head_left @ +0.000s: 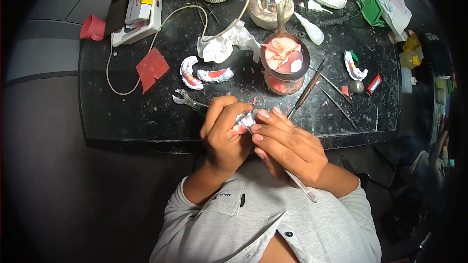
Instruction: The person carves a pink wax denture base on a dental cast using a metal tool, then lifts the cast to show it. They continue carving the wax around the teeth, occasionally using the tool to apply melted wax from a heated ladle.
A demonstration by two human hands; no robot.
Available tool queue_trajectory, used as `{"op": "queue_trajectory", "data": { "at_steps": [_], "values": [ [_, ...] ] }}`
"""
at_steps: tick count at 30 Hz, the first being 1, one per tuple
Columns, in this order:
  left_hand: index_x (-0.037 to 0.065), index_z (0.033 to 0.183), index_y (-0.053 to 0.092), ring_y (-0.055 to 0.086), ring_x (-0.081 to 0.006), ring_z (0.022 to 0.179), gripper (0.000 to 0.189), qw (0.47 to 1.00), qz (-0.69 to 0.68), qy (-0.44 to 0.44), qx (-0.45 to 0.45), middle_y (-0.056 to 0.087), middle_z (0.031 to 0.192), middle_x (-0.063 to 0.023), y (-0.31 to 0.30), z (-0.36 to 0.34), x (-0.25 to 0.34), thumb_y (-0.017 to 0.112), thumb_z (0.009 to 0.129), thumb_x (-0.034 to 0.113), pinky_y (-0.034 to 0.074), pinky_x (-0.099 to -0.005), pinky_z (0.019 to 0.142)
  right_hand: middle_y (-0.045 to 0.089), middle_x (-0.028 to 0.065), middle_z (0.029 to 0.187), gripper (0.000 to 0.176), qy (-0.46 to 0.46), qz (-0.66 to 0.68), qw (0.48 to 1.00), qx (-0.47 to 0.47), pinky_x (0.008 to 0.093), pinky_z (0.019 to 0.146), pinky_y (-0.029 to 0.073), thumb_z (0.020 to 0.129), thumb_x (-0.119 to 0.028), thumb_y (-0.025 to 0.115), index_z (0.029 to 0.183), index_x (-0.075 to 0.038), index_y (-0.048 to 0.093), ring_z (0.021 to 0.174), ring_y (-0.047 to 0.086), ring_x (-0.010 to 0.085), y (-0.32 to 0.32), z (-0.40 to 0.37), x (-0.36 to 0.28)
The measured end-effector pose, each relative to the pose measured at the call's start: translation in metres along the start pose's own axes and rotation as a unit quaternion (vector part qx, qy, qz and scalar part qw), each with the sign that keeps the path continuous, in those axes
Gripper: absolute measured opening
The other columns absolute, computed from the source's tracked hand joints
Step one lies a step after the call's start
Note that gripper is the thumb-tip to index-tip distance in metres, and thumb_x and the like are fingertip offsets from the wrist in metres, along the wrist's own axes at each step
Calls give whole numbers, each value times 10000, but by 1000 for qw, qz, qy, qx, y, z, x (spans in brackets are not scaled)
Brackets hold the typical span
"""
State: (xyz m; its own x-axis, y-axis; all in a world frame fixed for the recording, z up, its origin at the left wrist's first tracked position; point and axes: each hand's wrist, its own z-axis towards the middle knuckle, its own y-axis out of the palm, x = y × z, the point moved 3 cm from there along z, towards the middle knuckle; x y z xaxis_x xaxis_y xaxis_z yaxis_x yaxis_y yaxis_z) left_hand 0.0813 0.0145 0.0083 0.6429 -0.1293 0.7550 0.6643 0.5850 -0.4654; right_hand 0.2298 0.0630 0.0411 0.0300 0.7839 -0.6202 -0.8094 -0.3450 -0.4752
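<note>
Cast (pixel 245 119) looks light, stiff and brittle; your left grip (pixel 225 134) clamps its sides, your right grip (pixel 287 147) pinches a tool (pixel 301 186).

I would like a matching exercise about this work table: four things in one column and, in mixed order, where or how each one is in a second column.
Things:
1. small white piece
2. thin tool
3. red sheet
4. jar

Places or states:
a. stands upright, with pink material on top
b. lies flat on the table, left of the two casts
c. pinched in the left hand
d. held in the right hand

Pairs: 1-c, 2-d, 3-b, 4-a
</note>
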Motion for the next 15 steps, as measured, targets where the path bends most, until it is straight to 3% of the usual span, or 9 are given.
{"op": "queue_trajectory", "data": {
  "at_steps": [7, 9, 15],
  "values": [
    [-25, 910, 710, 658, -272, 762, 217, 999, 27, 29, -3, 648, 868, -153, -4, -1, -3, 716, 770, 141, 516, -356, 651, 762, 175, 1025, 238, -14, -20, 1000, 2, 523, 1054, 533, 821, -25, 826, 1038, 27, 746, 1095, 744, 324, 8, -2, -2],
    [-28, 960, 683, 620, -340, 773, 263, 999, 18, 37, -18, 641, 905, -164, -5, -2, -2, 752, 778, 150, 512, -416, 686, 762, 176, 1020, 242, -16, -12, 1000, -1, 526, 1053, 532, 817, -30, 831, 1036, 29, 746, 1086, 746, 320, 8, -2, -1],
    [-24, 953, 679, 620, -342, 776, 253, 997, 42, 56, -15, 645, 901, -161, -5, -1, -3, 743, 780, 148, 505, -422, 675, 761, 183, 1015, 246, -11, -7, 1000, -1, 532, 1059, 525, 815, -27, 832, 1037, 34, 747, 1071, 750, 318, 9, -2, 1]
  ]
}}
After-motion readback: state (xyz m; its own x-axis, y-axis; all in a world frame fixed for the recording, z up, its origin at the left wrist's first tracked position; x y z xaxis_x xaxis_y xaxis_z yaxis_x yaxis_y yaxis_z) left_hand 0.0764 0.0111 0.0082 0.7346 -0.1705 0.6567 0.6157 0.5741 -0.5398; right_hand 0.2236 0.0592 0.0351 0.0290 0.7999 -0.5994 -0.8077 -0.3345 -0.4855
